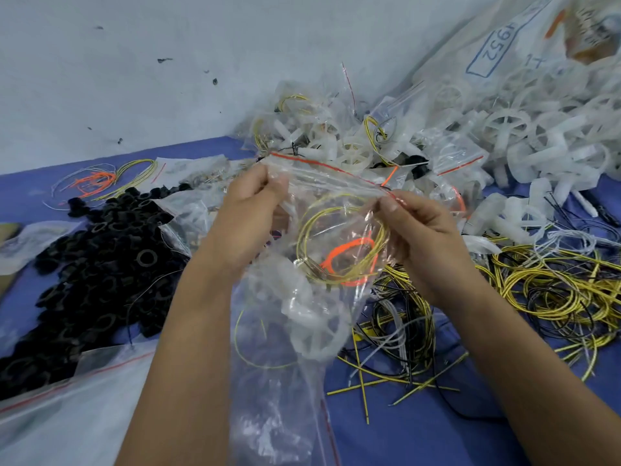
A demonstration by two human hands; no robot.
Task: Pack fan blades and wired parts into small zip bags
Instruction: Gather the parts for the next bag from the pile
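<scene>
I hold a small clear zip bag [331,183] with a red strip along its top, up in the middle of the view. My left hand [247,216] pinches the top edge at its left end. My right hand [416,230] pinches the same edge at its right end. Inside the bag lie a coil of yellow wire [339,210], an orange wire loop [346,260] and a white fan blade [312,317] at the bottom.
Black ring parts [100,264] are heaped on the blue table at the left. Loose yellow and black wires [551,284] sprawl at the right. White fan blades [537,139] and filled zip bags [319,129] pile at the back. Empty zip bags [279,415] lie near me.
</scene>
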